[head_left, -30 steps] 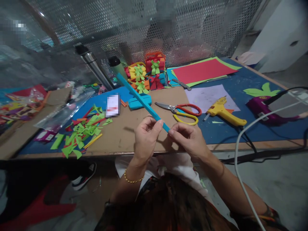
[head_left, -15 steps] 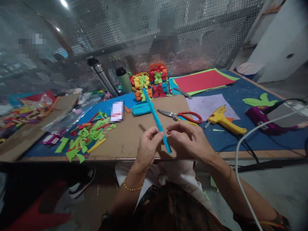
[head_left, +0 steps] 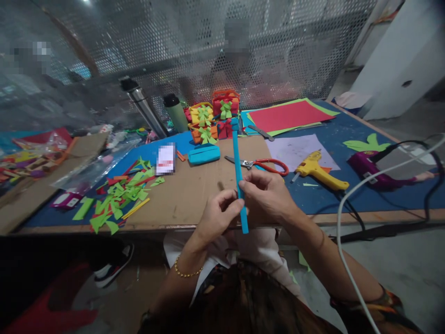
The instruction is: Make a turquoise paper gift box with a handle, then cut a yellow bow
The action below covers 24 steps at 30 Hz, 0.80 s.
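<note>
A long blue foam strip (head_left: 237,160) stands almost upright in front of me, held over the near edge of the cardboard. My left hand (head_left: 219,213) pinches it near its lower end, thumb on top. Just above, my right hand (head_left: 266,190) grips the same strip between thumb and fingers. Beyond it lies a folded blue foam piece (head_left: 204,154) on the cardboard (head_left: 187,195). Red-handled scissors (head_left: 259,163) rest to the right of the strip, their handles partly behind my right hand.
Green and red scraps (head_left: 120,195) are heaped at left. A yellow glue gun (head_left: 320,171) lies at right on a pale sheet, near a white cable (head_left: 342,222). Small foam baskets with bows (head_left: 202,116), two flasks (head_left: 144,106) and coloured sheets (head_left: 292,116) stand or lie at the back.
The blue strip has swung from a leftward slant to nearly upright. My right hand, formerly beside the strip, has closed on it; my left hand keeps its pinch.
</note>
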Each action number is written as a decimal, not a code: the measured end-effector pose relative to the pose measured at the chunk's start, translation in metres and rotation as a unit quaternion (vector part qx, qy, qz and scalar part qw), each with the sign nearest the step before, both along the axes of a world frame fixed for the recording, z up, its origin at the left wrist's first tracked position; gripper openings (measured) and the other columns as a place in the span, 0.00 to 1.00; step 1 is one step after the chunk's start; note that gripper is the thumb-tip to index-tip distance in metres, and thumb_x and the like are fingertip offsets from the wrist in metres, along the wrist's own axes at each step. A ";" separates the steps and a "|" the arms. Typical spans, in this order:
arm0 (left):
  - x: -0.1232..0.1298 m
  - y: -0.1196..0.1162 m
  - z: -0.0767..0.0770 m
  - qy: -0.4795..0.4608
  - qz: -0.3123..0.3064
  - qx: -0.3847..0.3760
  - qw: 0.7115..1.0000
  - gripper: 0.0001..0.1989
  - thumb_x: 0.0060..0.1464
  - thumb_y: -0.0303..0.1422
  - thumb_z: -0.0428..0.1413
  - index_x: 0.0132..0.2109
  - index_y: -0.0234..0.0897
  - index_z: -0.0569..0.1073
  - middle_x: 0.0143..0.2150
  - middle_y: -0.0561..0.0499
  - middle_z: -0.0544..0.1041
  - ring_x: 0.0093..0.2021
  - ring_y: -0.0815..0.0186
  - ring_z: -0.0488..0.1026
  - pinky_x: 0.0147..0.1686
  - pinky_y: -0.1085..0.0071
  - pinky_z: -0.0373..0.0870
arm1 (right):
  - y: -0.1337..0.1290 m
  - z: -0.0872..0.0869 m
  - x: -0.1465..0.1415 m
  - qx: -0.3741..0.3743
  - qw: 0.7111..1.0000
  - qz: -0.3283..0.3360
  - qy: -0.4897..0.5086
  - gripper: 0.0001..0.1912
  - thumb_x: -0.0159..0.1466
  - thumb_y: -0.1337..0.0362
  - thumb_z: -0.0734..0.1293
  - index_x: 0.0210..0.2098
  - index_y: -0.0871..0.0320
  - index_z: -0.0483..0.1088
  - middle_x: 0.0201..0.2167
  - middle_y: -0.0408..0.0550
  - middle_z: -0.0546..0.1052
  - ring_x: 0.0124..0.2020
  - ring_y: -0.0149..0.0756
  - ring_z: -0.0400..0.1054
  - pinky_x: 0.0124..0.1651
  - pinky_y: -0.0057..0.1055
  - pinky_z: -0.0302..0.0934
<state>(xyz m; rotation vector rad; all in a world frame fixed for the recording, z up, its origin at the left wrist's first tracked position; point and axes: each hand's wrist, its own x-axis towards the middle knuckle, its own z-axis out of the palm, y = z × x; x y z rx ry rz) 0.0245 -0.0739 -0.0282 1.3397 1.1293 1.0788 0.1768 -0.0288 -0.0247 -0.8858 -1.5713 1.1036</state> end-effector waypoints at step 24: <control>-0.001 0.008 -0.004 -0.007 0.034 0.013 0.999 0.26 0.55 0.55 0.63 0.29 0.35 0.75 0.24 0.52 0.75 0.25 0.70 0.70 0.26 0.75 0.66 | 0.000 -0.007 -0.004 -0.083 0.995 0.025 0.053 0.22 0.57 0.49 0.73 0.21 0.54 0.63 0.19 0.38 0.65 0.23 0.29 0.58 0.26 0.28 0.54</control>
